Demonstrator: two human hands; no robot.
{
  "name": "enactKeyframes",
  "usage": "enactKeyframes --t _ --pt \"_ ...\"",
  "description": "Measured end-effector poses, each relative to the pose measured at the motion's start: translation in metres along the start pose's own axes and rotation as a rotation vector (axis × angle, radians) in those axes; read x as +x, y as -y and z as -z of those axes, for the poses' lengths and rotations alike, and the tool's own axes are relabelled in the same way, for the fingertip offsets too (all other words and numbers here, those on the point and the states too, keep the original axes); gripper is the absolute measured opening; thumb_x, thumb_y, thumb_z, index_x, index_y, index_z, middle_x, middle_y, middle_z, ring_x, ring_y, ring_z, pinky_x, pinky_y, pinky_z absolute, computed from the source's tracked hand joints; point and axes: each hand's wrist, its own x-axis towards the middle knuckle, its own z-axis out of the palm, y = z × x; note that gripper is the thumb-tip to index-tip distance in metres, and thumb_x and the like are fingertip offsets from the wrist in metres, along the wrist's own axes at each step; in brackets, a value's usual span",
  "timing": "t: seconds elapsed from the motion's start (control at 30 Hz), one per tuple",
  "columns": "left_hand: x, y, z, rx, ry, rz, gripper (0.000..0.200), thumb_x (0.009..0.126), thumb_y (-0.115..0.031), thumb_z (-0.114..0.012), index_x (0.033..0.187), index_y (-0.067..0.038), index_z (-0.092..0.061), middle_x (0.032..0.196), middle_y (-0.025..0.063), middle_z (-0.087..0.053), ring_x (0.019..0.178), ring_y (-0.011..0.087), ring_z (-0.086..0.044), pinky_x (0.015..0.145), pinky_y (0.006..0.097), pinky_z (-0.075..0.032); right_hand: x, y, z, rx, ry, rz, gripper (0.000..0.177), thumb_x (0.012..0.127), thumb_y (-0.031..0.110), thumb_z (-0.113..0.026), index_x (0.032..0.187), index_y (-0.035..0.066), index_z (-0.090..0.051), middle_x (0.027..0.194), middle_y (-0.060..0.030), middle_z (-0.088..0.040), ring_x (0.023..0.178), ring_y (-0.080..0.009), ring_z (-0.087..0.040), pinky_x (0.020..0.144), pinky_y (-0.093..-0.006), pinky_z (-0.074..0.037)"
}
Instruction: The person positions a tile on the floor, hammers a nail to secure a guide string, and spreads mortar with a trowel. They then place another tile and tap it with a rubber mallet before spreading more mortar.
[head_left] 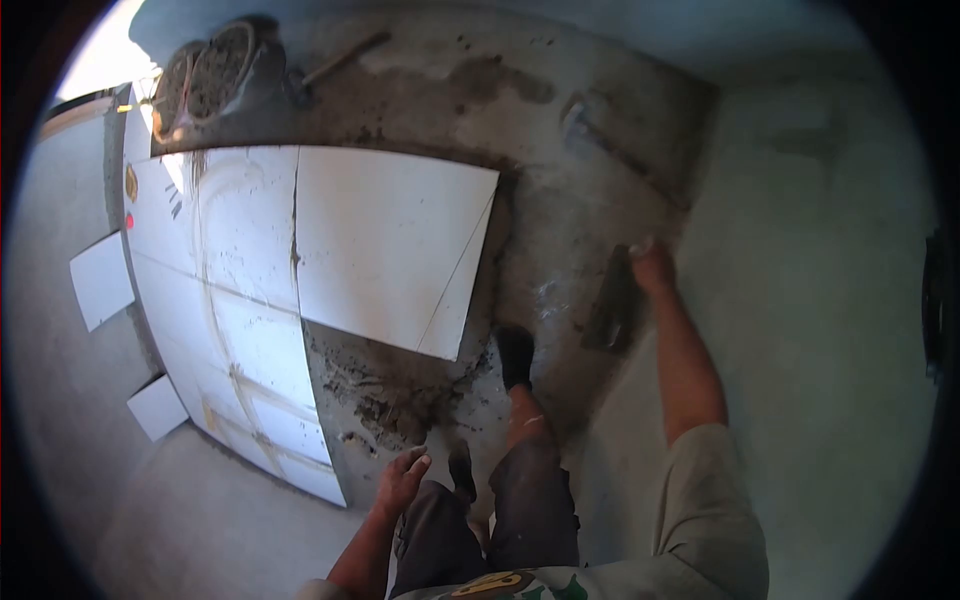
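Observation:
My right hand (652, 265) is stretched out toward the wall on the right. Its fingers close on the upper end of a dark rectangular panel (612, 305), which stands tilted beside the wall; its material is too dim to tell. Loosely bent, my left hand (402, 480) hangs over my left thigh with nothing visible in it. Left of my feet lies a large white tile (390, 245), a thin diagonal line crossing its right part. Rough mortar (395, 405) covers the floor below that tile's lower edge.
White floor tiles (255, 240) with smeared joints extend to the left. Two cut tile pieces (102, 280) rest by the left wall. Mortar-coated round containers (215, 75) and a long-handled tool (345, 58) are at the back; another long-handled tool (620, 150) lies toward the right corner.

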Motion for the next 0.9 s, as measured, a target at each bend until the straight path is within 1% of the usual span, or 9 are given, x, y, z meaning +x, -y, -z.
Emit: enactKeyframes --t 0.1,0.17,0.37,0.43,0.6,0.7,0.73,0.8,0.9 --pt "0.025 0.043 -0.015 0.054 0.024 0.094 0.048 0.088 -0.038 -0.054 0.116 0.000 -0.059 0.108 0.0208 -0.063 0.107 0.0324 -0.059 0.092 0.0365 -0.044 0.083 0.023 0.001 -0.122 -0.219 0.042 0.054 0.087 0.036 -0.056 0.126 0.000 -0.049 0.123 -0.0231 -0.054 0.115 -0.0370 -0.051 0.096 -0.0434 -0.043" --pt "0.040 0.049 -0.026 0.038 0.030 0.181 0.046 0.088 -0.038 -0.054 0.115 -0.001 -0.060 0.107 0.0208 -0.063 0.105 0.0332 -0.059 0.091 0.0368 -0.044 0.147 0.019 -0.019 -0.157 -0.394 0.197 0.052 0.088 0.032 -0.056 0.128 0.000 -0.047 0.125 -0.0240 -0.052 0.117 -0.0370 -0.050 0.098 -0.0424 -0.042" --pt "0.068 0.062 -0.068 -0.044 0.052 0.247 0.045 0.088 -0.039 -0.054 0.115 -0.004 -0.059 0.108 0.0191 -0.063 0.105 0.0328 -0.059 0.090 0.0373 -0.044 0.235 0.017 -0.029 -0.414 -0.209 0.252 0.050 0.081 0.018 -0.052 0.127 0.001 -0.048 0.121 -0.0234 -0.054 0.115 -0.0366 -0.052 0.097 -0.0437 -0.042" --pt "0.073 0.065 -0.078 -0.141 0.075 0.233 0.044 0.089 -0.037 -0.054 0.115 -0.002 -0.060 0.102 0.0154 -0.065 0.098 0.0261 -0.062 0.086 0.0336 -0.045 0.248 0.021 -0.015 -0.426 -0.204 0.233 0.051 0.079 0.016 -0.051 0.127 0.001 -0.048 0.120 -0.0237 -0.055 0.114 -0.0366 -0.052 0.097 -0.0443 -0.041" --pt "0.061 0.051 -0.066 -0.148 0.038 0.121 0.046 0.089 -0.038 -0.053 0.119 -0.002 -0.057 0.107 0.0159 -0.063 0.099 0.0245 -0.061 0.087 0.0330 -0.045 0.216 0.074 0.066 -0.501 -0.316 0.300 0.048 0.078 0.024 -0.053 0.121 0.002 -0.052 0.117 -0.0238 -0.057 0.109 -0.0390 -0.055 0.092 -0.0472 -0.045" --pt "0.039 0.045 -0.048 -0.244 0.024 0.165 0.046 0.090 -0.039 -0.052 0.117 -0.003 -0.057 0.111 0.0199 -0.062 0.107 0.0339 -0.058 0.092 0.0375 -0.043 0.173 0.145 0.129 -0.716 -0.242 0.375 0.047 0.079 0.029 -0.051 0.117 0.002 -0.056 0.113 -0.0222 -0.059 0.104 -0.0410 -0.057 0.088 -0.0488 -0.047" --pt "0.031 0.050 -0.046 -0.235 -0.033 0.117 0.046 0.090 -0.039 -0.052 0.117 -0.003 -0.057 0.112 0.0200 -0.061 0.108 0.0340 -0.057 0.092 0.0379 -0.043 0.158 0.161 0.137 -0.717 -0.247 0.410 0.047 0.079 0.029 -0.051 0.117 0.002 -0.056 0.113 -0.0222 -0.059 0.104 -0.0410 -0.057 0.088 -0.0488 -0.047" --pt "0.014 0.053 -0.036 -0.248 -0.116 0.062 0.046 0.090 -0.039 -0.052 0.117 -0.003 -0.057 0.112 0.0200 -0.061 0.108 0.0341 -0.057 0.092 0.0382 -0.043 0.122 0.185 0.158 -0.700 -0.180 0.250 0.045 0.081 0.034 -0.049 0.111 0.002 -0.061 0.111 -0.0212 -0.061 0.101 -0.0411 -0.058 0.084 -0.0494 -0.048" --pt "-0.023 0.053 -0.023 -0.279 -0.160 0.028 0.047 0.090 -0.038 -0.051 0.121 -0.003 -0.055 0.115 0.0178 -0.061 0.109 0.0304 -0.058 0.093 0.0365 -0.042 0.082 0.161 0.138 -0.486 -0.154 0.256 0.044 0.081 0.037 -0.055 0.101 -0.001 -0.063 0.110 -0.0234 -0.060 0.103 -0.0394 -0.058 0.082 -0.0485 -0.047"
